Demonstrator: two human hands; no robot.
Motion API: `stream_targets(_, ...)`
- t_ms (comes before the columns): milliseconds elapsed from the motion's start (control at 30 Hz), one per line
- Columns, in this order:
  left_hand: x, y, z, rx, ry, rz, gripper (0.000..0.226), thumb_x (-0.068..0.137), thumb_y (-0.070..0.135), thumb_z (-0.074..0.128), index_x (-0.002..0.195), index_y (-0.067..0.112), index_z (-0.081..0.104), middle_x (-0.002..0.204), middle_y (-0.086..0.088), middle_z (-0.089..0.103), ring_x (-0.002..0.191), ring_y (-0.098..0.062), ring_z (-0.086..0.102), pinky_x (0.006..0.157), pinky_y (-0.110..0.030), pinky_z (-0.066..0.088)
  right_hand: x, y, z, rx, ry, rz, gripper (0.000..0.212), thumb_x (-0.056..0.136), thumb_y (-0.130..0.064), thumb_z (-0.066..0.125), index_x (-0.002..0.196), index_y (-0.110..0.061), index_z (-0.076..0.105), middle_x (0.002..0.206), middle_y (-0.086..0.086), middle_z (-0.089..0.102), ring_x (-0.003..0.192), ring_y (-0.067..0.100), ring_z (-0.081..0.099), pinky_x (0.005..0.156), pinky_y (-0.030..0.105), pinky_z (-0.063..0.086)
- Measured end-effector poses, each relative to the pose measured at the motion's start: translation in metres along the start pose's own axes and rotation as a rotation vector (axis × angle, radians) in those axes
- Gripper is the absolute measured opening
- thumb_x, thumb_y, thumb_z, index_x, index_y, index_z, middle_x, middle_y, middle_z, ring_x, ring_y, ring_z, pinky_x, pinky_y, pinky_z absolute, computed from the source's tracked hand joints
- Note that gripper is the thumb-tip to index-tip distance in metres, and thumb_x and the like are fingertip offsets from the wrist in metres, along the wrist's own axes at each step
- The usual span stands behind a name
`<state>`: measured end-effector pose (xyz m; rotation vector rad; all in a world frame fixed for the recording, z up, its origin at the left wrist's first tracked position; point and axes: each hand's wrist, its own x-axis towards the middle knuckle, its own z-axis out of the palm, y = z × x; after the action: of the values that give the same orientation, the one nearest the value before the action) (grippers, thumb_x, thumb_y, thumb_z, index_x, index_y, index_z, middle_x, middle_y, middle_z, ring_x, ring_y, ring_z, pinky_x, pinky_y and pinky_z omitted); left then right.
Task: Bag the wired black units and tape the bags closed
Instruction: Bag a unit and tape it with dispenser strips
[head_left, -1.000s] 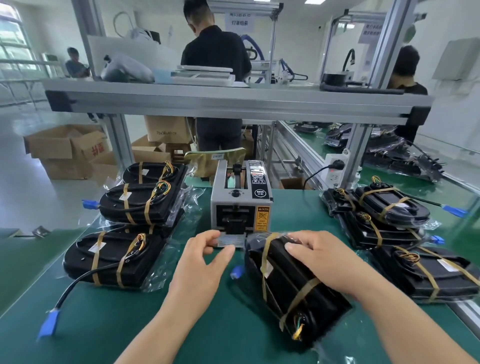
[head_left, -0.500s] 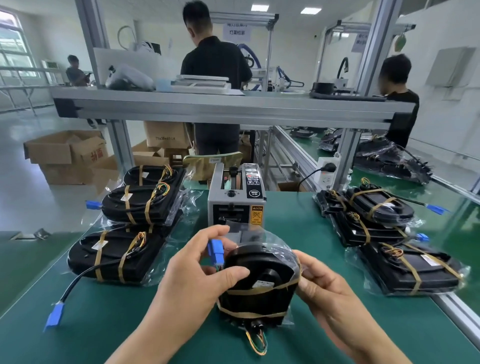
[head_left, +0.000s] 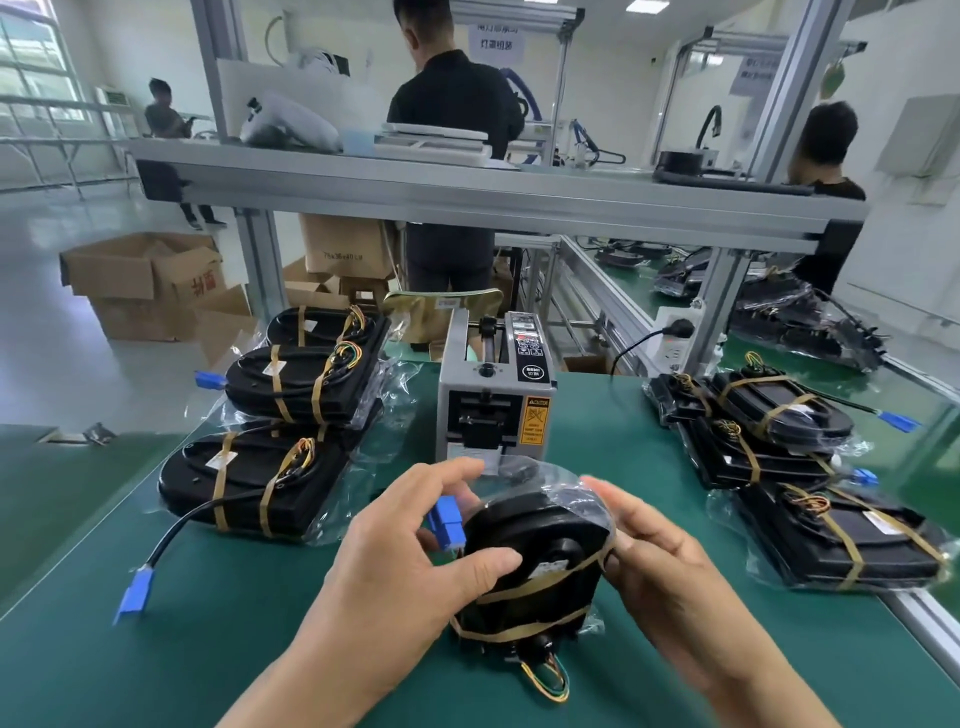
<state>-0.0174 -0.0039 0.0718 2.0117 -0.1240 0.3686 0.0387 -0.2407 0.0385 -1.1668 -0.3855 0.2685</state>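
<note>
Gripping the bagged black unit (head_left: 540, 540), the left hand (head_left: 410, 566) curled round it. The right hand (head_left: 670, 566) gripped likewise.

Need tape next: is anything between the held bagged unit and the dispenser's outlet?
Nothing visible does. The left hand and right hand hold the bagged unit directly before the tape dispenser, bag top near the outlet.

Factory packing line, green workbench (head_left: 208, 649), tape dispenser (head_left: 493, 395), cartons (head_left: 150, 283)
</note>
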Motion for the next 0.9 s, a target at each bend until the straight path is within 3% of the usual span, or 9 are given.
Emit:
stream_targets(133, -0.004, 0.0, -0.007, -0.016, 0.016, 0.02, 0.045, 0.066, 0.063, 0.076, 0.106, 0.05, 0.06, 0.108, 0.026, 0.061, 0.103, 0.003, 0.056, 0.082, -0.019, 0.043, -0.002, -0.006, 0.016, -0.031, -0.107, -0.008, 0.061, 0.077, 0.0, 0.049, 0.135, -0.016, 0.059, 0.142, 0.015, 0.055, 0.132, 0.027, 0.051, 0.111, 0.04, 0.04)
stream_targets(267, -0.009, -0.009, -0.034, -0.09, 0.064, -0.063, 0.049, 0.062, 0.068, 0.069, 0.105, 0.048, 0.06, 0.104, 0.022, 0.061, 0.092, -0.003, 0.061, 0.083, -0.025, 0.049, 0.018, -0.016, 0.05, -0.134, -0.138, 0.015, 0.053, 0.079, -0.012, 0.071, 0.129, -0.027, 0.063, 0.136, 0.008, 0.061, 0.129, 0.024, 0.055, 0.107, 0.03, 0.046)
stream_targets(333, -0.011, -0.018, -0.054, -0.132, 0.081, -0.129, 0.051, 0.059, 0.067, 0.072, 0.105, 0.047, 0.061, 0.1, 0.019, 0.065, 0.084, -0.008, 0.065, 0.081, -0.028, 0.054, 0.037, -0.025, 0.071, -0.357, -0.198, 0.031, 0.051, 0.083, -0.023, 0.077, 0.129, -0.037, 0.062, 0.134, -0.001, 0.064, 0.129, 0.018, 0.056, 0.113, 0.04, 0.039)
stream_targets(433, -0.008, -0.032, -0.082, -0.257, 0.222, -0.201, 0.041, 0.059, 0.052, 0.077, 0.098, 0.043, 0.065, 0.093, 0.015, 0.071, 0.078, -0.006, 0.068, 0.071, -0.016, 0.052, 0.078, -0.034, 0.112, -0.685, -0.237, 0.014, 0.037, 0.091, -0.033, 0.066, 0.123, -0.051, 0.061, 0.124, -0.014, 0.068, 0.121, 0.008, 0.06, 0.111, 0.043, 0.04)
stream_targets(533, 0.005, -0.048, -0.107, -0.537, 0.413, -0.302, 0.023, 0.074, 0.027, 0.079, 0.095, 0.03, 0.072, 0.092, -0.003, 0.076, 0.077, -0.017, 0.073, 0.067, -0.03, 0.057, 0.122, -0.037, 0.157, -0.873, -0.235, -0.015, 0.034, 0.091, -0.037, 0.065, 0.124, -0.048, 0.061, 0.117, -0.017, 0.069, 0.111, 0.002, 0.062, 0.108, 0.039, 0.045)
stream_targets(633, 0.023, -0.069, -0.135, -0.71, 0.577, -0.385, 0.012, 0.087, 0.012, 0.07, 0.098, 0.016, 0.069, 0.087, -0.012, 0.075, 0.07, -0.021, 0.071, 0.057, -0.035, 0.057, 0.15, -0.033, 0.177, -0.934, -0.086, -0.112, 0.047, 0.088, -0.045, 0.067, 0.133, -0.042, 0.053, 0.13, -0.02, 0.058, 0.119, -0.001, 0.052, 0.104, 0.029, 0.041)
stream_targets(733, 0.041, -0.09, -0.162, -0.789, 0.64, -0.422, 0.009, 0.092, 0.015, 0.066, 0.101, 0.019, 0.066, 0.089, -0.008, 0.076, 0.074, -0.022, 0.073, 0.059, -0.039, 0.059, 0.155, -0.014, 0.18, -0.873, 0.105, -0.071, 0.079, 0.072, -0.071, 0.064, 0.142, -0.045, 0.039, 0.135, -0.023, 0.045, 0.122, 0.001, 0.043, 0.096, 0.028, 0.036)
stream_targets(800, 0.054, -0.103, -0.174, -0.821, 0.638, -0.457, 0.008, 0.094, 0.017, 0.064, 0.101, 0.021, 0.065, 0.091, -0.007, 0.077, 0.075, -0.021, 0.075, 0.059, -0.038, 0.059, 0.154, 0.008, 0.182, -0.812, 0.121, 0.045, 0.104, 0.054, -0.085, 0.059, 0.146, -0.047, 0.028, 0.138, -0.023, 0.042, 0.123, 0.008, 0.05, 0.099, 0.034, 0.042)
stream_targets(900, 0.071, -0.12, -0.178, -0.836, 0.623, -0.521, 0.012, 0.095, 0.019, 0.063, 0.106, 0.021, 0.065, 0.088, -0.004, 0.077, 0.073, -0.018, 0.075, 0.056, -0.034, 0.059, 0.157, 0.04, 0.188, -0.603, 0.074, 0.2, 0.096, 0.056, -0.077, 0.071, 0.141, -0.052, 0.033, 0.129, -0.015, 0.053, 0.096, 0.011, 0.069, 0.084, 0.039, 0.059)
